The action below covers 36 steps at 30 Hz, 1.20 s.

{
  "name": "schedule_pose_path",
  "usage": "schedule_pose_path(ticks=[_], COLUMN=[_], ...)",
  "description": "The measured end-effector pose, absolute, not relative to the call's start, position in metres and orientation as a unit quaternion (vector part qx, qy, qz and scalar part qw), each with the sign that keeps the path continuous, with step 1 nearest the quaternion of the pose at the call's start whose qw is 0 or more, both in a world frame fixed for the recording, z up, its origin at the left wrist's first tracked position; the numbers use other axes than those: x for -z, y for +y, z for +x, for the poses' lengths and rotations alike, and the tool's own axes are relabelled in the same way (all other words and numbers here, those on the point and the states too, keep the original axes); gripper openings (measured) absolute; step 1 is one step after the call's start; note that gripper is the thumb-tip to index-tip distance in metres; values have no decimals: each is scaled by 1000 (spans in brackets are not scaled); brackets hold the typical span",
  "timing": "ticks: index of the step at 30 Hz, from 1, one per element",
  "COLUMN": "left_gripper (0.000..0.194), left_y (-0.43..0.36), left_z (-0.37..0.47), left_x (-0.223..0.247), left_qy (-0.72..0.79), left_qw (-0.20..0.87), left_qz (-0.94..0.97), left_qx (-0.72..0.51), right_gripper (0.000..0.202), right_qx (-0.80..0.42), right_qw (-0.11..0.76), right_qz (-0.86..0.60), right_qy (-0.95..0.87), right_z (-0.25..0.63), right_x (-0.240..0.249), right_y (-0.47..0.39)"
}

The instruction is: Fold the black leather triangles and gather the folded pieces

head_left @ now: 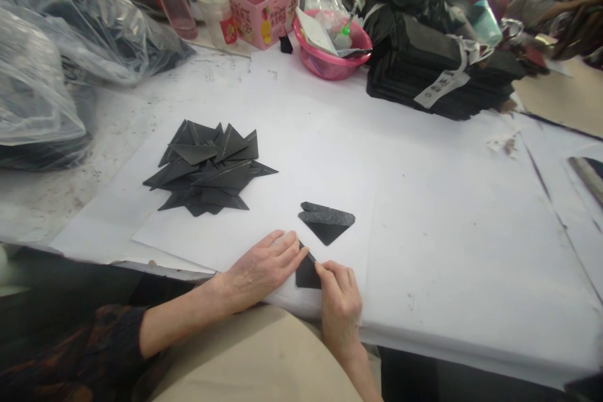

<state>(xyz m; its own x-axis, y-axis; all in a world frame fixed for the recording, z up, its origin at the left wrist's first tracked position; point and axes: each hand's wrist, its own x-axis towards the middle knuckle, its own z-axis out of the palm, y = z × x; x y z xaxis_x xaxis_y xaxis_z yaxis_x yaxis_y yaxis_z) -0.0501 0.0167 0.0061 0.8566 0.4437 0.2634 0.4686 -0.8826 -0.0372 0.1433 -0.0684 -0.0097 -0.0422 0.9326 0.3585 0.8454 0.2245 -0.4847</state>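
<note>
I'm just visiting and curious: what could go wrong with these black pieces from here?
The small black piece might slip out of line, since only fingertips of the left hand and right hand steady it. The speckled-edged pieces, lying close by, could get nudged. The loosely overlapping pile might slide if bumped.

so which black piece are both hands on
The single black piece with the left hand and right hand at its slanted edge. The speckle-edged pieces just beyond and the pile of black triangles lie untouched.
</note>
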Motion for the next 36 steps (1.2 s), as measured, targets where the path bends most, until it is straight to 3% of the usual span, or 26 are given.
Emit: schedule_pose_path(ticks=[12,20,27,36], left_gripper=[31,34,31,30], left_y=[10,8,8,5], left_z=[-41,-40,-34,-29], left_x=[-6,-6,-6,-7], left_qy=[-224,-225,-208,-213], left_qw=[47,46,26,25], left_qz=[-962,-965,-969,-964], left_qx=[150,129,133,158], right_gripper=[14,29,30,25], right_qx=[-86,-88,-63,-119], right_qw=[308,313,312,314], right_qz=[-624,-610,-619,-607], right_qy=[-713,-723,-718,-721], right_z=[155,161,157,172], right_x=[6,8,10,5], right_y=[-73,-81,-84,-87])
